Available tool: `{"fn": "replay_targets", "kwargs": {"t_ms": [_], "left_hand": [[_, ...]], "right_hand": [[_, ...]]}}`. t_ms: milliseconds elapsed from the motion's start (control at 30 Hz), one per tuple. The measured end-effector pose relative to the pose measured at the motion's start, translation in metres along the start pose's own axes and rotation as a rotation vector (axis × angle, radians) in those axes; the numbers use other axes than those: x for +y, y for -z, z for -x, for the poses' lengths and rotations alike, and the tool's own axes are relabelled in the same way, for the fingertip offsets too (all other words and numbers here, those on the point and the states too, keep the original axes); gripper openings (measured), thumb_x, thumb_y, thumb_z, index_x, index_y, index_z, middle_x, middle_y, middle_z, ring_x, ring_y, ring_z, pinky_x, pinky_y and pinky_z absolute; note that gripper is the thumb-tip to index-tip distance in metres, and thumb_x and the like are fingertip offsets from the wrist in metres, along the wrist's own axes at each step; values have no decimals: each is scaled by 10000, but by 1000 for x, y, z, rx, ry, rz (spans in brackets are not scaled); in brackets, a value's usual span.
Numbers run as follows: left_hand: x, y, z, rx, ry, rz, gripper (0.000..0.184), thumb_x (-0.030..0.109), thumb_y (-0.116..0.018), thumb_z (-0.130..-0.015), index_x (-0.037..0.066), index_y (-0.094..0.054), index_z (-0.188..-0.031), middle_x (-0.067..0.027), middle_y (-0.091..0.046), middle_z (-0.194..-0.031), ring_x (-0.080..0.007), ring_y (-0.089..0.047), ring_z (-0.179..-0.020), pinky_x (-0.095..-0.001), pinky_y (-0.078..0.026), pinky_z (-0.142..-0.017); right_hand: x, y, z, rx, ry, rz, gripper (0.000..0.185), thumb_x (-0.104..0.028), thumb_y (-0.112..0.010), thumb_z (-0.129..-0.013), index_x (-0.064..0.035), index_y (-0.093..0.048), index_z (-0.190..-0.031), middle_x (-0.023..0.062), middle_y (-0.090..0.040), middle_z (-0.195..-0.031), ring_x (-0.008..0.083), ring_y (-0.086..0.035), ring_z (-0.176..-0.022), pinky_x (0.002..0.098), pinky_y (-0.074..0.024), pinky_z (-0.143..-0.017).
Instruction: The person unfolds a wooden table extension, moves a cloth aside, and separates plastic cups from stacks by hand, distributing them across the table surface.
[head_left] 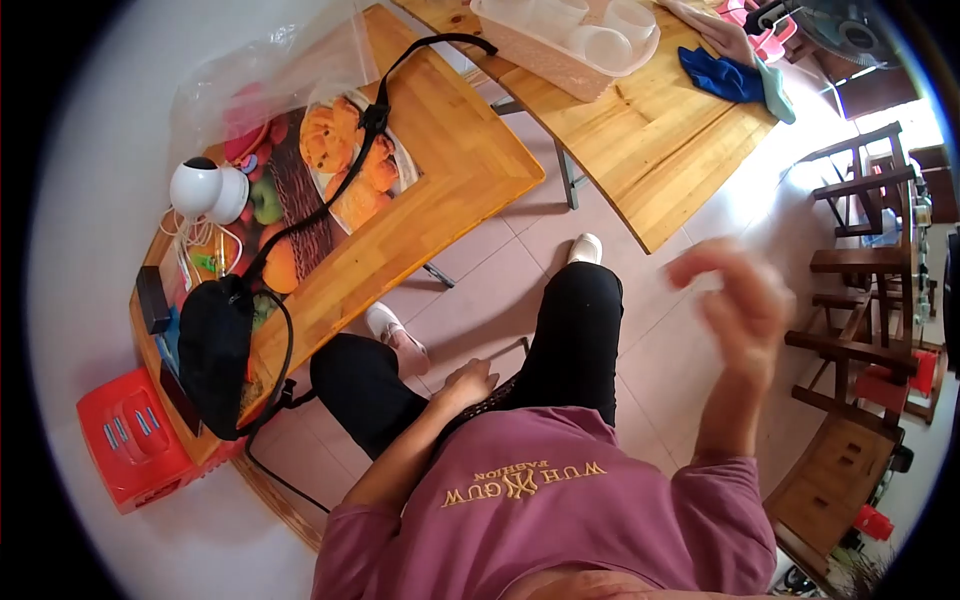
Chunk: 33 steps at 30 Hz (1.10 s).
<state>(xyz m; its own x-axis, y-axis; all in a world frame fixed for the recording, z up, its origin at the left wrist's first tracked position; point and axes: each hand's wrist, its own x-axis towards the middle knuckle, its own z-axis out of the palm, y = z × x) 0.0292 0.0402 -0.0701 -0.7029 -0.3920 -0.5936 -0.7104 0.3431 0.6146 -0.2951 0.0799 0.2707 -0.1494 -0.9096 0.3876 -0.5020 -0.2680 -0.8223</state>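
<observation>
My right hand (742,310) is raised above the floor on the right, blurred by motion. Its index finger curves away from the thumb, and nothing shows between them. Low between my thighs, my left hand (470,383) has its fingers curled in near the dark patterned seat edge (492,400). Whatever may be inside those fingers is hidden. I sit in black trousers (574,340) and a purple T-shirt (540,490).
A wooden table (470,150) at left holds a black bag (214,350) with a strap, a white camera (196,188) and a printed mat. Another table (640,140) bears a pink basket (560,75) and a blue cloth (718,75). Wooden stools (850,260) stand right; a red box (130,440), left.
</observation>
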Motion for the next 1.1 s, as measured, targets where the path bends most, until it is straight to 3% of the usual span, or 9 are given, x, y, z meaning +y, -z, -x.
{"fn": "replay_targets", "kwargs": {"t_ms": [133, 200, 367, 433, 467, 500, 567, 867, 1100], "left_hand": [[20, -9, -14, -387, 150, -107, 443, 379, -520, -939, -8, -673, -1093, -217, -672, -1143, -366, -632, -1106, -465, -506, -900], [19, -15, -15, -394, 121, -101, 470, 423, -517, -944, 9, -662, -1115, -216, -667, -1143, -376, -626, -1098, -476, -496, -903], [10, -13, -15, -339, 26, -98, 473, 442, -515, -955, 16, -649, -1109, -223, -662, -1127, -394, -628, -1057, -489, -485, -906], [18, 1, -14, -322, -4, -91, 459, 426, -518, -952, 11, -652, -1098, -232, -661, -1121, -401, -629, -1050, -491, -486, -904], [24, 8, -12, -313, -39, -89, 446, 410, -522, -948, 7, -655, -1087, -241, -659, -1115, -408, -630, -1042, -493, -486, -902], [32, 16, -9, -269, -61, -83, 425, 375, -522, -941, -8, -659, -1065, -247, -661, -1084, -419, -630, -1030, -495, -490, -898], [46, 29, -5, -218, -67, -50, 424, 369, -521, -942, -16, -658, -1052, -244, -663, -1068, -420, -631, -1024, -492, -492, -897], [125, 136, 35, 160, -521, 68, 342, 334, -568, -953, 24, -649, -1071, -175, -653, -1000, -376, -631, -982, -470, -501, -847], [140, 202, 60, 430, -697, 125, 239, 239, -638, -920, 27, -657, -1028, -149, -657, -940, -344, -651, -912, -435, -527, -795]], "right_hand": [[42, -48, 22, -320, -150, 252, 197, -89, -671, -887, -22, -664, -1072, 103, -700, -876, 281, -668, -793, 350, -514, -716], [52, -65, 22, -385, -220, 261, 120, -39, -639, -897, 1, -663, -1007, 99, -716, -899, 195, -689, -828, 325, -525, -715], [60, -100, -38, -186, -355, -3, 151, -55, -582, -954, 43, -644, -1049, 55, -683, -840, 121, -655, -794, 268, -521, -698], [73, -120, -80, -146, -228, 69, 182, -86, -574, -959, 49, -640, -1063, 78, -670, -825, 140, -652, -778, 276, -517, -697], [80, -132, -102, -140, -151, 131, 236, -154, -582, -952, 31, -632, -1089, 143, -671, -833, 243, -667, -793, 341, -517, -694], [87, -146, -125, -135, -71, 193, 292, -223, -589, -945, 12, -625, -1115, 207, -672, -842, 345, -681, -807, 407, -517, -690], [92, -176, -164, -166, -81, 249, 355, -291, -592, -936, -1, -615, -1139, 193, -688, -876, 377, -667, -854, 454, -518, -732], [117, -253, -232, -237, -177, 663, 567, -487, -664, -817, -13, -643, -1127, 233, -611, -1086, 404, -625, -985, 467, -498, -873], [95, -260, -209, -42, 26, 342, 484, -286, -755, -793, 52, -588, -1097, 215, -572, -1043, 342, -639, -801, 422, -545, -723]]}}
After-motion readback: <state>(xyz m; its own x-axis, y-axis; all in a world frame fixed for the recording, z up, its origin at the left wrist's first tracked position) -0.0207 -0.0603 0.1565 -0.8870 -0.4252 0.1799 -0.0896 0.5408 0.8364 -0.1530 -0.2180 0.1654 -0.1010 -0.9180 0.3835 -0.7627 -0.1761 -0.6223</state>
